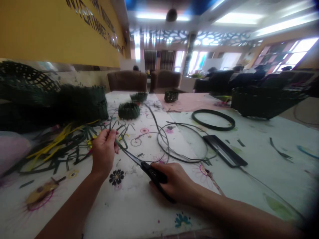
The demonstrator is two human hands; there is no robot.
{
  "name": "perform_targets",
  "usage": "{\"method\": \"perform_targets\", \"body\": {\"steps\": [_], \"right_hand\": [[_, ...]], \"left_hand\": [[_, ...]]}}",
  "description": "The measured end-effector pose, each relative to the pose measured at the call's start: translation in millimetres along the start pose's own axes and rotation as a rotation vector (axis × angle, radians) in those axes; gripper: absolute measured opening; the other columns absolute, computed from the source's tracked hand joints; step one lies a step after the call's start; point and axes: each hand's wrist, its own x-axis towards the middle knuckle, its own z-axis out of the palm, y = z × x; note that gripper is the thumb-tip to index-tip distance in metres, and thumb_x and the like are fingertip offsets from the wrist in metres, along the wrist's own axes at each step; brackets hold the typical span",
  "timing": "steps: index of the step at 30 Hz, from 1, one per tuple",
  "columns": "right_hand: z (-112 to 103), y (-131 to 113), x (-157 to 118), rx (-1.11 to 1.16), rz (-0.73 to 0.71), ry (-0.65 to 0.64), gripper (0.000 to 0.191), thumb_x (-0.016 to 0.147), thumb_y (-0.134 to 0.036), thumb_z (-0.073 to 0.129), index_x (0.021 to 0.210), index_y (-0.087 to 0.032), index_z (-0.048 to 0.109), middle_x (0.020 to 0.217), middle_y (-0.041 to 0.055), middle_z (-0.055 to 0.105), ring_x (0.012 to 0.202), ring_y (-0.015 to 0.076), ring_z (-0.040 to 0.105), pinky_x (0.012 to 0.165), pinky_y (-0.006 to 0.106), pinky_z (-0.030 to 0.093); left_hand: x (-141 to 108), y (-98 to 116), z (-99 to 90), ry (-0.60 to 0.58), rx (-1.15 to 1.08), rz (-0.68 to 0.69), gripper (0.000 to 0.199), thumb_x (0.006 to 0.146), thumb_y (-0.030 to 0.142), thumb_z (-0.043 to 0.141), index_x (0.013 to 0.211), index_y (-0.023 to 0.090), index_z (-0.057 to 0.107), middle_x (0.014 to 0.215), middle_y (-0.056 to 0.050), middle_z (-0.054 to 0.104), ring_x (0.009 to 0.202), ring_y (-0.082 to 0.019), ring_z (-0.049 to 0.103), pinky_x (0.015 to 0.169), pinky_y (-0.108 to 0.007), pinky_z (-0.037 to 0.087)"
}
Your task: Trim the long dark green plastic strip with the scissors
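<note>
In the head view, left of centre, the left hand (104,149) pinches a green strip (121,143) between thumb and fingers, holding it up off the desk (99,212) — a grip that seems meant to keep the limp piece steady for the blades. The right hand (174,181), at the lower middle, is closed round the black handles of the scissors (155,175), which point up and left so that their tips meet the strip near the left hand; whether the blades have closed on it is too blurred to tell.

Cut strips (72,146), green and yellow, lie heaped at the left of the frame, near the left hand. Thin loops of cord (184,161) spread across the middle, beyond the right hand, with a black tray (225,151) just beside them and a dark ring (213,127) farther up. Small woven baskets (129,111) sit at upper centre, and larger dark ones (267,103) stand at the right and left edges — probably kept outward so the middle stays free for handwork.
</note>
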Motion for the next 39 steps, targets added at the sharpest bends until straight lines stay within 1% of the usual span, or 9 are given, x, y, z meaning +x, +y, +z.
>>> {"method": "perform_targets", "body": {"steps": [7, 13, 17, 21, 25, 31, 36, 39], "right_hand": [[-0.8, -2.6, 0.9, 0.112, 0.077, -0.058, 0.010, 0.075, -0.026, 0.066, 0.079, -0.017, 0.066, 0.063, -0.0031, 0.051, 0.059, 0.0105, 0.043, 0.054, 0.022, 0.029], [-1.9, 0.9, 1.1, 0.412, 0.204, -0.189, 0.017, 0.075, -0.030, 0.069, 0.087, -0.017, 0.067, 0.064, -0.0053, 0.047, 0.059, 0.0096, 0.039, 0.053, 0.021, 0.029], [-1.2, 4.9, 0.4, 0.526, 0.222, -0.233, 0.022, 0.077, -0.030, 0.071, 0.093, -0.017, 0.067, 0.065, -0.0056, 0.045, 0.059, 0.0092, 0.038, 0.052, 0.022, 0.028], [-2.2, 7.7, 2.2, 0.632, 0.208, -0.281, 0.026, 0.077, -0.034, 0.074, 0.095, -0.016, 0.068, 0.063, -0.0061, 0.043, 0.058, 0.0087, 0.036, 0.052, 0.022, 0.027], [-2.6, 7.8, 3.2, 0.646, 0.203, -0.285, 0.026, 0.078, -0.035, 0.075, 0.095, -0.016, 0.068, 0.063, -0.0065, 0.042, 0.059, 0.0085, 0.035, 0.053, 0.022, 0.027], [-0.8, 5.7, 1.0, 0.680, 0.206, -0.266, 0.030, 0.078, -0.038, 0.075, 0.094, -0.015, 0.066, 0.065, -0.0064, 0.040, 0.060, 0.0086, 0.033, 0.053, 0.023, 0.026], [0.5, 5.7, 0.5, 0.684, 0.185, -0.259, 0.030, 0.078, -0.040, 0.075, 0.091, -0.015, 0.065, 0.065, -0.0065, 0.038, 0.061, 0.0085, 0.032, 0.053, 0.023, 0.024], [0.6, 3.4, 0.2, 0.684, 0.174, -0.250, 0.028, 0.079, -0.038, 0.075, 0.089, -0.015, 0.063, 0.066, -0.0062, 0.039, 0.061, 0.0085, 0.033, 0.053, 0.023, 0.024]], "left_hand": [[-3.6, -1.1, 4.3, 0.031, -0.087, -0.013, 0.018, 0.084, 0.034, 0.061, 0.078, 0.017, 0.057, 0.064, 0.005, 0.049, 0.038, -0.006, 0.040, 0.034, -0.020, 0.033], [-4.8, -1.2, 4.4, 0.033, -0.105, -0.010, 0.018, 0.085, 0.033, 0.061, 0.078, 0.017, 0.056, 0.065, 0.005, 0.050, 0.038, -0.005, 0.041, 0.035, -0.020, 0.033], [-5.7, 0.7, 3.0, 0.037, -0.045, 0.044, 0.020, 0.087, 0.035, 0.061, 0.079, 0.017, 0.057, 0.066, 0.005, 0.049, 0.038, -0.005, 0.042, 0.034, -0.020, 0.033], [-5.8, 0.0, 2.4, 0.025, -0.005, 0.055, 0.020, 0.087, 0.037, 0.061, 0.080, 0.018, 0.058, 0.066, 0.005, 0.049, 0.038, -0.005, 0.042, 0.034, -0.020, 0.032], [-5.8, -3.9, 3.1, 0.013, -0.019, 0.033, 0.021, 0.086, 0.038, 0.062, 0.080, 0.018, 0.059, 0.066, 0.005, 0.049, 0.039, -0.005, 0.041, 0.034, -0.020, 0.032], [-6.8, -5.6, 5.9, 0.028, -0.114, -0.033, 0.020, 0.084, 0.034, 0.063, 0.077, 0.017, 0.056, 0.068, 0.005, 0.049, 0.040, -0.003, 0.038, 0.034, -0.019, 0.031], [-9.7, -5.7, 7.4, 0.030, -0.118, -0.034, 0.020, 0.084, 0.035, 0.063, 0.078, 0.018, 0.056, 0.069, 0.005, 0.050, 0.040, -0.003, 0.038, 0.035, -0.019, 0.031], [-11.2, -7.0, 8.2, 0.022, -0.115, -0.044, 0.021, 0.085, 0.036, 0.063, 0.078, 0.018, 0.056, 0.066, 0.006, 0.048, 0.039, -0.003, 0.038, 0.034, -0.018, 0.030]]}}
